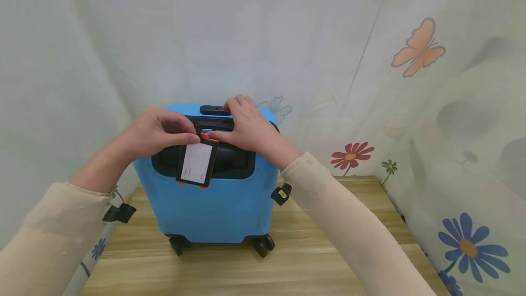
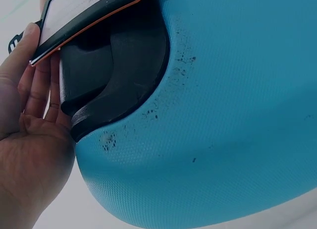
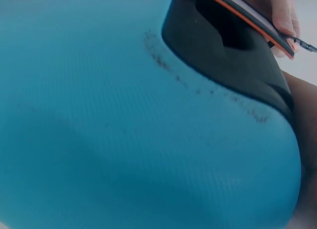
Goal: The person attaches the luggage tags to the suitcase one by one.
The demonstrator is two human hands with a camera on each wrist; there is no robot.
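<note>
The left hand [image 1: 158, 132] pinched a black-edged luggage tag [image 1: 196, 163] at its upper end, the thumb in front and the fingers behind. The right hand [image 1: 251, 124] reached in from the other side, its thumb at the tag's top edge and its fingers set apart from the thumb, bent over by the small black pull grip [image 1: 211, 110]; whether they gripped anything could not be told. The tag hung slightly tilted in front of the black recessed panel [image 1: 238, 163] of a light blue suitcase [image 1: 213, 211], with a white card in its frame and orange showing at its edges. Dark specks [image 2: 185, 58] marked the textured shell beside that panel. The suitcase stood upright on dark wheels [image 1: 263, 245], toward the back of a wooden tabletop [image 1: 324, 259], whose pale, streaky grain ran from side to side. Cream sleeves [image 1: 349, 220] covered the forearms, leaving the wrists bare. Around the tabletop, a pale, creased cloth [image 1: 304, 35] rose at the back and on both sides. Its print carried an orange butterfly [image 1: 419, 49] high on the right, a red flower [image 1: 351, 155] near the tabletop's back edge and a large blue flower [image 1: 472, 248] low at the right.
</note>
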